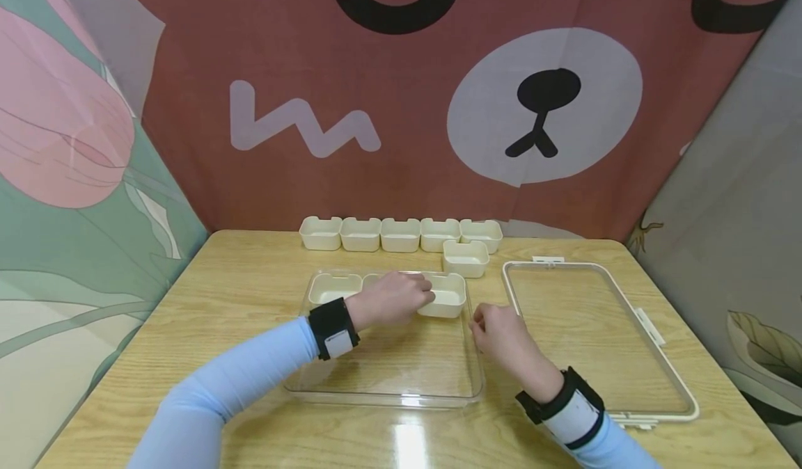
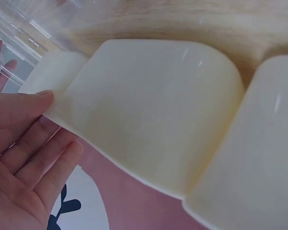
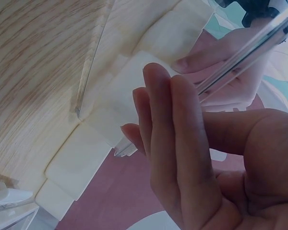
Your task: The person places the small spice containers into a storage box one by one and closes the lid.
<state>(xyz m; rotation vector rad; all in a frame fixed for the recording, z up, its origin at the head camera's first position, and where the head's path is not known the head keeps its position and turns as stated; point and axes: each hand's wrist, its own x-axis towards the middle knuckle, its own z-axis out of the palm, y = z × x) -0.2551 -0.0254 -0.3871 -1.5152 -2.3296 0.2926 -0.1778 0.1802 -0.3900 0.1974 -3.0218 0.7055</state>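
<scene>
On a light wood worktop (image 1: pixel 250 302) stands a clear box (image 1: pixel 382 401), and along its far wall there are three cream containers: the first container (image 1: pixel 335 288) at eleven o'clock, the second container (image 1: pixel 371 281) at twelve o'clock, partly covered by the hand above it, and the third container (image 1: pixel 446 295) at one o'clock. The left hand (image 1: pixel 393 300) comes in from seven o'clock over the box, and its fingers are closed narrowly, pinching the rim of the third container at its nine o'clock end; the join with the second container is so close there that I cannot say surely whether both rims are between the fingers. The right hand (image 1: pixel 506 337) is at three o'clock of the box, with its thumb and bent fingers holding the clear side wall. Beyond the box, at twelve o'clock, a row of five cream containers (image 1: pixel 401 236) stands side by side before a reddish-brown curtain (image 1: pixel 401 170), and a single container (image 1: pixel 466 260) is just in front of the row's three o'clock end. Further toward three o'clock lies a see-through lid (image 1: pixel 583 266) with a white frame and white clips. Both wrists wear black straps (image 1: pixel 322 314), next to light blue sleeves (image 1: pixel 250 364).
</scene>
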